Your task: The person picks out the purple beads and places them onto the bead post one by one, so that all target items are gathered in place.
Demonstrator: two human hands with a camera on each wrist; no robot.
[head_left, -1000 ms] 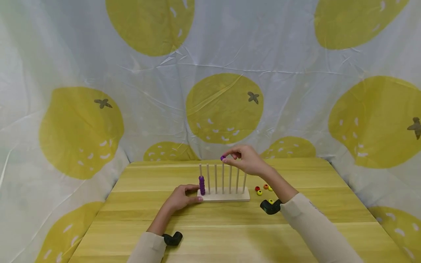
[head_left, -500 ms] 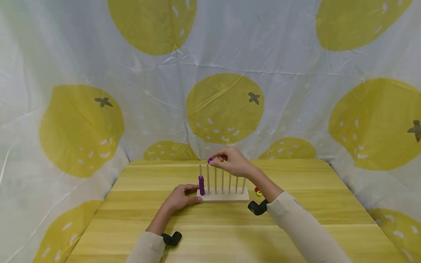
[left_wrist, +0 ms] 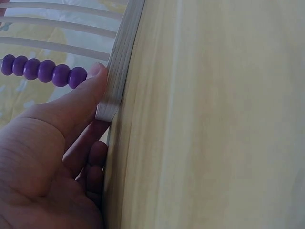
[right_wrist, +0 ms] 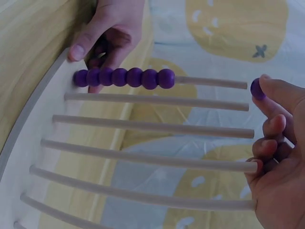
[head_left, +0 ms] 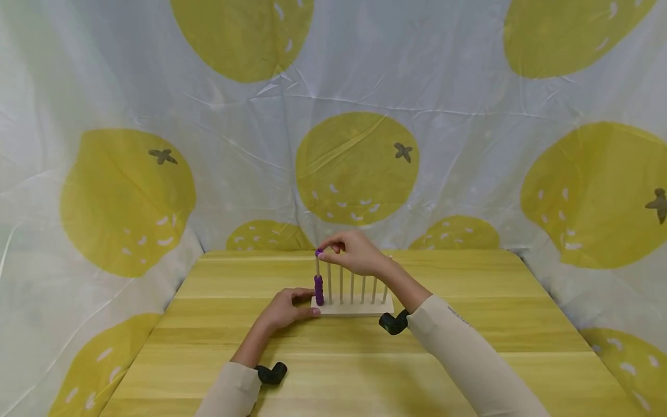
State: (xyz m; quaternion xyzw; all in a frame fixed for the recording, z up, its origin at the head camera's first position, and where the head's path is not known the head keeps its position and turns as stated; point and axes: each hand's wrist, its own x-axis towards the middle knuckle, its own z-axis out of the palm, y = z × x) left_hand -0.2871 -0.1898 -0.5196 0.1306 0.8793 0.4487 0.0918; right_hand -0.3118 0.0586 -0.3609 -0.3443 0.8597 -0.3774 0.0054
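A wooden peg rack with a row of several upright pegs stands on the table. On its leftmost peg sits a stack of several purple beads, with bare wood above them. My left hand grips the rack's left end, thumb on the front edge and fingers behind, as the left wrist view shows. My right hand pinches one more purple bead between thumb and index finger. In the right wrist view that bead is just off the tip of the leftmost peg, with a small gap between them.
The wood-grain table spreads around the rack. A pale curtain with a lemon print hangs behind it and at both sides. Black wrist cameras sit at both cuffs. My right forearm crosses over the rack's right side.
My right hand has carried the purple bead leftward across the pegs to the leftmost one. My left hand stays on the rack. Loose red, orange and yellow beads have become hidden by my right arm.
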